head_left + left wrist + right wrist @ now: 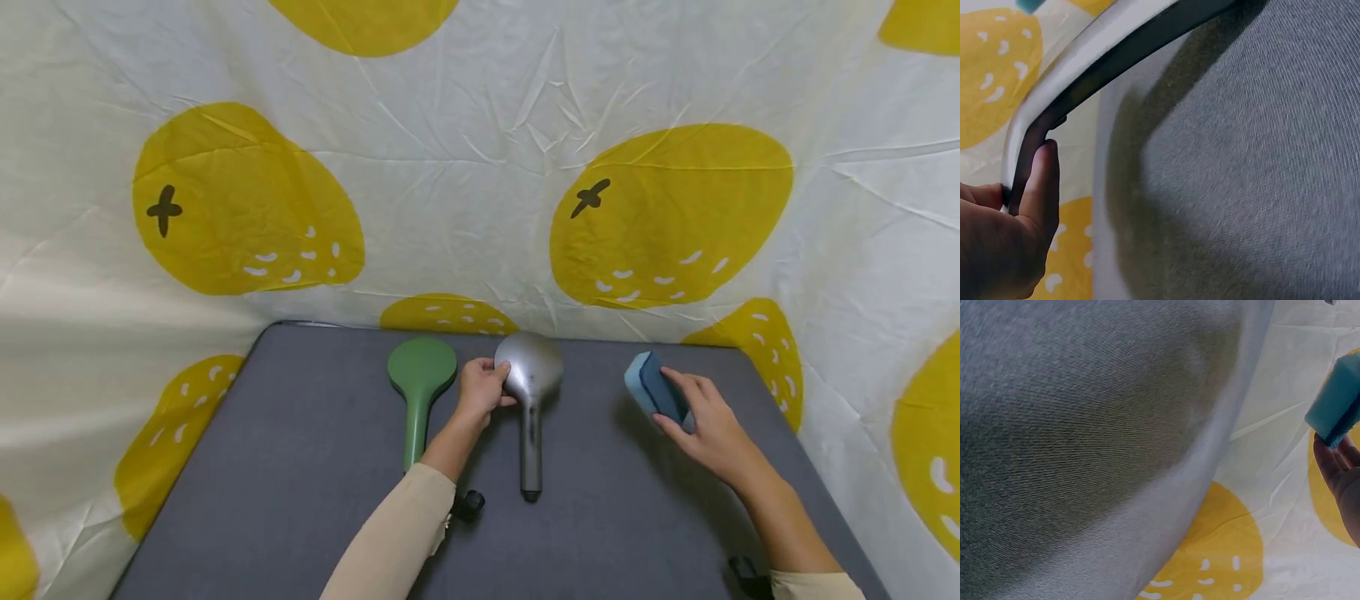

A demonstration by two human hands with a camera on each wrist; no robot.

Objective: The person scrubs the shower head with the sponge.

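Left hand (480, 389) grips the silver shower head (531, 379) rim. Right hand (708, 425) holds the blue sponge (656, 392), right of the shower head.

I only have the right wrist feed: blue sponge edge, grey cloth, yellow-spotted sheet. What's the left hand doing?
Observer: The left hand grips the head of a silver shower head; its handle lies on the grey table.
Operator: Head lifted or flat?
Observer: The left wrist view shows its rim raised off the cloth, with a shadow underneath.
Operator: Anything else on the table?
Observer: A green shower head lies flat just left of the left hand, untouched.
Operator: And the sponge?
Observer: The right hand holds the blue sponge to the right of the silver one, apart from it.
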